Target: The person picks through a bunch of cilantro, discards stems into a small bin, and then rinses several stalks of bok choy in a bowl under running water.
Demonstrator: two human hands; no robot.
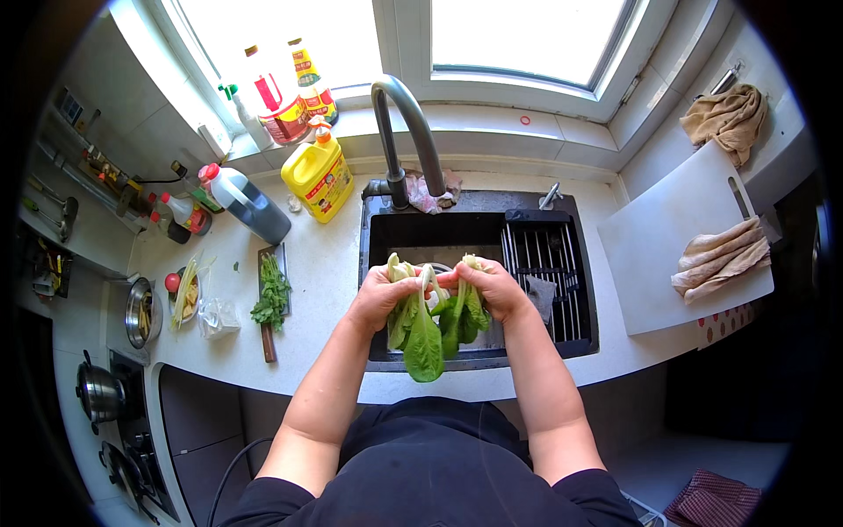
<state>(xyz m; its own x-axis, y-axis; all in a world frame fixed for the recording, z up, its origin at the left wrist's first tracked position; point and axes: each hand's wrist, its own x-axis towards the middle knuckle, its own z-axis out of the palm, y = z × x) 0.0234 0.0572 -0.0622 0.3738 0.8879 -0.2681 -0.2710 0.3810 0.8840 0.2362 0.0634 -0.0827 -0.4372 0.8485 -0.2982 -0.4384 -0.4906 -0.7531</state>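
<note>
Over the near part of the dark sink [430, 230], both my hands hold leafy greens by their pale stem ends. My left hand [383, 295] is closed on one bunch of leafy greens [423, 347], whose broad leaves hang down toward me. In my right hand [496, 290], closed as well, is a second bunch of leafy greens [463, 318]. The fingertips of the two hands nearly meet between the bunches. Part of a round metallic rim shows behind the leaves; what it belongs to is mostly hidden.
A grey faucet [408, 114] arches over the sink; a rack [549, 263] covers its right side. A white cutting board [650, 237] with a cloth [722, 261] stands at right. Leftward are a knife [268, 342] under chopped greens [271, 294], a yellow jug [318, 180] and a dark-filled bottle [250, 206].
</note>
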